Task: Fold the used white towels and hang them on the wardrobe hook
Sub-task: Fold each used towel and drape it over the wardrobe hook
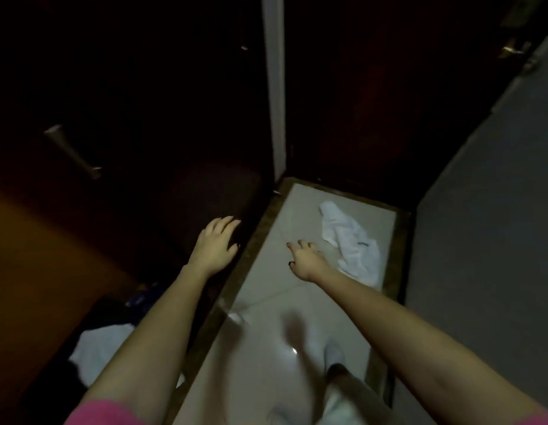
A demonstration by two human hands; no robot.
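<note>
Forearms bare on both sides. Left sleeve (104, 414): pink, only its hem showing at the bottom edge. Right sleeve (544, 420): same pink, just a sliver in the bottom right corner. Nails: dark polish, visible on the thumb of the left hand (216, 243) and on the thumb and index tip of the right hand (306, 260). Lower down: one white shoe (332, 352), motion-blurred. Pale trouser leg (340, 403) above it, fabric detail too smeared to tell.
</note>
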